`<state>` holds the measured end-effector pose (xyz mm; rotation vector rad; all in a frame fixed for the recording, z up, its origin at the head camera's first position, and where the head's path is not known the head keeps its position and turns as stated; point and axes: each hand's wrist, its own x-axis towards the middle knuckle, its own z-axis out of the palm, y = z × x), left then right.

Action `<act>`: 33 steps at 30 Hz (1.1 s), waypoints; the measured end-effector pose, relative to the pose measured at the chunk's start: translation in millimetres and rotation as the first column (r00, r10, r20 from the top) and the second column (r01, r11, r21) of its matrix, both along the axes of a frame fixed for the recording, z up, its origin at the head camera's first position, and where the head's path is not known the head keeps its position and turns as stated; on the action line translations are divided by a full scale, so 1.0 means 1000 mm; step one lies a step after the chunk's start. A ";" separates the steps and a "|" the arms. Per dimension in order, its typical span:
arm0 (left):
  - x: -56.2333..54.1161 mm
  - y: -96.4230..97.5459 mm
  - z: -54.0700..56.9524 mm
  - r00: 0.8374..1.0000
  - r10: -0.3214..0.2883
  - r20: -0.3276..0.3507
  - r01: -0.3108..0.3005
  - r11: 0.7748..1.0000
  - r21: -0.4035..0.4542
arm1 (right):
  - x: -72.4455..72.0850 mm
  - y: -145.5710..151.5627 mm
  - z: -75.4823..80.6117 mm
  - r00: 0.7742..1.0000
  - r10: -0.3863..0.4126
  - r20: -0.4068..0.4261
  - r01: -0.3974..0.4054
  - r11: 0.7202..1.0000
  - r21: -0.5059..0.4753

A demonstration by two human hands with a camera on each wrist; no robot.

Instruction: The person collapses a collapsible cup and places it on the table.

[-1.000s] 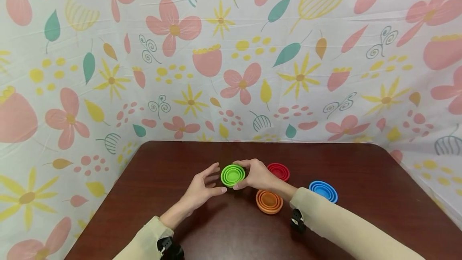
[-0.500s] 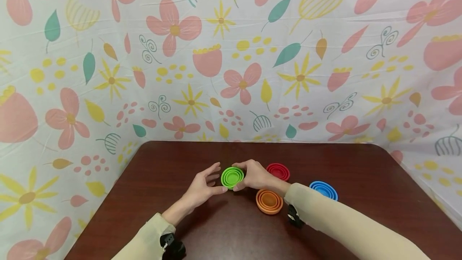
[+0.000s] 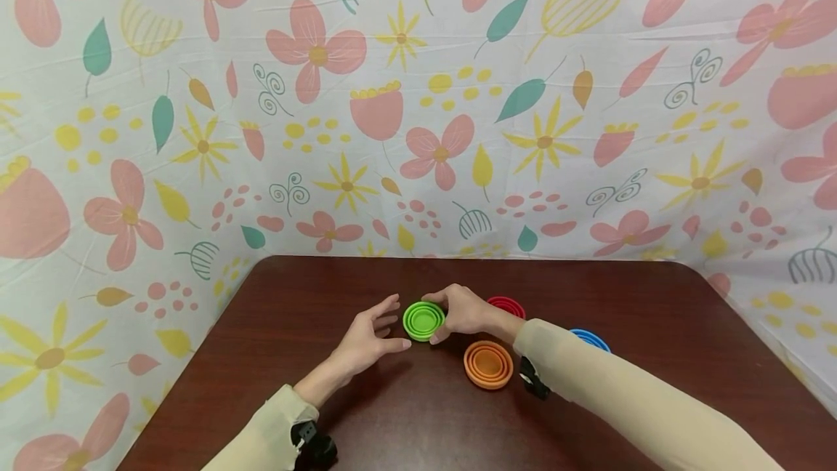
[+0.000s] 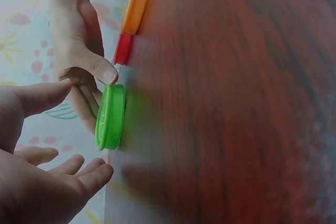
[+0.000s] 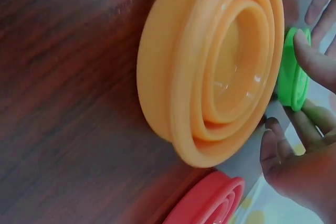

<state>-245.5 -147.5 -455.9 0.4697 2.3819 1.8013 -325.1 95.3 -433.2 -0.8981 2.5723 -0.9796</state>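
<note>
A green collapsible cup (image 3: pixel 423 320), pressed flat into rings, is at the middle of the table. My right hand (image 3: pixel 466 311) pinches it from the right, thumb on the near edge and a finger on the far edge. In the left wrist view the thumb of that hand meets the rim of the green cup (image 4: pixel 111 116). On the cup's left, my left hand (image 3: pixel 362 339) holds nothing, its thumb and fingers spread apart around that side. An orange cup (image 3: pixel 488 365) of the same ringed kind sits just below my right wrist.
A red ringed cup (image 3: pixel 508 306) lies behind the right wrist, partly hidden. Further right, the sleeve covers part of a blue one (image 3: pixel 591 339). The brown table (image 3: pixel 314 278) ends at a flower-printed cloth (image 3: pixel 438 151) behind it.
The green cup and my right hand have shifted slightly to the right over the last half second. My right forearm now covers more of the blue cup. The left hand stays nearly still.
</note>
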 end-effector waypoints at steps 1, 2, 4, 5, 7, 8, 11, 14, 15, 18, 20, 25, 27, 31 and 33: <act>0.000 0.000 0.000 1.000 -0.001 0.001 0.001 1.000 0.000 | -0.001 0.001 0.000 1.000 0.011 0.001 -0.011 1.000 0.002; 0.000 0.000 0.000 1.000 -0.003 0.000 0.003 1.000 0.001 | -0.002 0.001 0.000 1.000 0.021 0.000 -0.021 1.000 0.006; 0.000 -0.001 0.001 1.000 -0.006 0.000 0.006 1.000 0.002 | -0.004 0.002 0.000 0.999 0.040 -0.006 -0.040 0.999 0.018; 0.000 -0.001 0.001 1.000 -0.008 -0.001 0.008 1.000 0.002 | -0.005 0.002 0.000 0.999 0.050 -0.010 -0.050 0.998 0.024; 0.000 -0.002 0.001 1.000 -0.010 -0.004 0.010 1.000 0.001 | -0.007 0.003 0.001 0.998 0.067 -0.012 -0.067 0.997 0.036; 0.000 -0.002 0.001 1.000 -0.012 -0.004 0.012 1.000 0.001 | -0.008 0.004 0.001 0.997 0.076 -0.011 -0.075 0.996 0.040; 0.000 -0.002 0.001 1.000 -0.015 -0.007 0.015 1.000 0.002 | -0.011 0.005 0.002 0.995 0.098 0.002 -0.098 0.993 0.058; 0.000 -0.002 0.001 1.000 -0.016 -0.008 0.016 1.000 0.004 | -0.020 0.009 -0.003 0.988 0.153 -0.015 -0.152 0.986 0.072; 0.000 -0.002 0.001 1.000 -0.016 -0.008 0.016 1.000 0.004 | -0.029 0.011 -0.011 0.984 0.179 -0.026 -0.176 0.981 0.076; 0.000 -0.003 0.001 1.000 -0.015 -0.008 0.015 1.000 0.002 | -0.065 0.019 -0.047 0.972 0.234 -0.021 -0.233 0.971 0.051; 0.000 -0.003 0.000 1.000 -0.016 -0.008 0.016 1.000 0.001 | -0.089 0.023 -0.072 0.966 0.259 -0.020 -0.258 0.965 0.051; -0.001 -0.003 -0.001 1.000 -0.014 -0.007 0.014 1.000 -0.003 | -0.119 0.027 -0.101 0.960 0.280 0.011 -0.280 0.959 0.054; -0.002 -0.003 -0.002 1.000 -0.012 -0.005 0.012 1.000 -0.004 | -0.115 0.029 -0.098 0.961 0.278 0.000 -0.278 0.960 0.019; -0.001 -0.003 0.000 1.000 -0.007 -0.001 0.007 1.000 0.001 | -0.056 0.024 -0.036 0.982 0.189 -0.002 -0.189 0.982 -0.013; 0.001 -0.003 0.002 1.000 0.000 -0.006 0.000 1.000 0.006 | -0.025 0.021 -0.003 0.991 0.135 -0.002 -0.135 0.990 -0.027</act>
